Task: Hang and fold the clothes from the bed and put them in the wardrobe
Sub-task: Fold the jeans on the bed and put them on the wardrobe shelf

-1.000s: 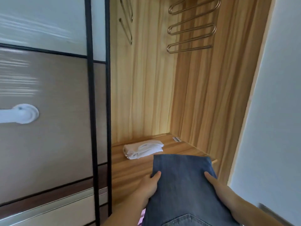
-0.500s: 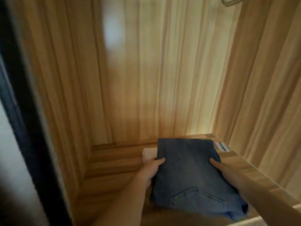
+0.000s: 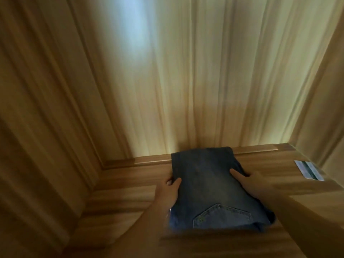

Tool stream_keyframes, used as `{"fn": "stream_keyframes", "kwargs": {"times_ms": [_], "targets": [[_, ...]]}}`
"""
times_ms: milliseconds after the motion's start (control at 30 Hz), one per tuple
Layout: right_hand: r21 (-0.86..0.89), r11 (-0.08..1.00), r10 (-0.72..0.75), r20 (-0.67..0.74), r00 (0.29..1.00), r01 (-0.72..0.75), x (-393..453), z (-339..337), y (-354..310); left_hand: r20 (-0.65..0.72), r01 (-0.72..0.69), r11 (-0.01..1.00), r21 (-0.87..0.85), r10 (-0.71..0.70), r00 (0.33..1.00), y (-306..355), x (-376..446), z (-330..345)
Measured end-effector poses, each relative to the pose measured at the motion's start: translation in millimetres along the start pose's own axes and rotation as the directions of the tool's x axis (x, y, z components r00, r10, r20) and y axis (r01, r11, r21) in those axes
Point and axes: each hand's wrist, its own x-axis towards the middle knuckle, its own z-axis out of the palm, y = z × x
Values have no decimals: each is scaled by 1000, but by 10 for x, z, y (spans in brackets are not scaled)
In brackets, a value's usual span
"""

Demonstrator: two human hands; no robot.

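Observation:
Folded blue jeans [image 3: 208, 187], back pocket facing up near me, lie deep inside the wardrobe on its wooden shelf [image 3: 126, 189], their far end close to the back panel. My left hand [image 3: 167, 190] grips the jeans' left edge, thumb on top. My right hand [image 3: 251, 181] holds the right edge, thumb resting on the denim. The white folded garment seen before is hidden, covered by the jeans.
The wardrobe's wooden back wall [image 3: 186, 81] and left side wall [image 3: 37, 108] enclose the shelf. A small label [image 3: 309, 170] sticks on the shelf at the right, by the right side wall [image 3: 327, 108]. Bare shelf shows left of the jeans.
Both hands have pushed the jeans farther into the wardrobe, over the white folded garment, which no longer shows. The view has moved closer in and the hangers have left the frame.

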Motion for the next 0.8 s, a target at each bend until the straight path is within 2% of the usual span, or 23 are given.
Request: {"fn": "stream_keyframes", "kwargs": {"times_ms": [100, 300, 367, 433, 500, 567, 633, 800], "targets": [[-16, 999, 32, 30, 999, -31, 221, -10, 77, -72, -19, 995, -97, 12, 997, -119, 67, 56], [-118, 992, -32, 40, 999, 37, 331, 5, 192, -136, -72, 997, 5, 72, 988, -181, 33, 103], [-212, 975, -60, 30, 998, 65, 292, 4, 147, -119, -105, 992, 67, 112, 987, -134, 8, 99], [-391, 909, -159, -10, 987, 142, 209, -5, 94, -89, -171, 967, 188, 191, 978, -54, -31, 86], [-554, 800, -302, -45, 952, 228, 57, -29, 53, -46, -256, 871, 420, 302, 952, 0, -73, 68], [-701, 650, -418, -7, 909, 293, -117, -46, 32, 55, -329, 665, 671, 398, 916, 50, -159, 54], [-754, 558, -467, 62, 882, 348, -286, -74, 3, 188, -418, 487, 767, 452, 872, 107, -246, 56], [-716, 595, -439, 88, 894, 364, -704, -243, -150, 473, -601, 197, 775, 450, 758, 325, -509, 79]]}}
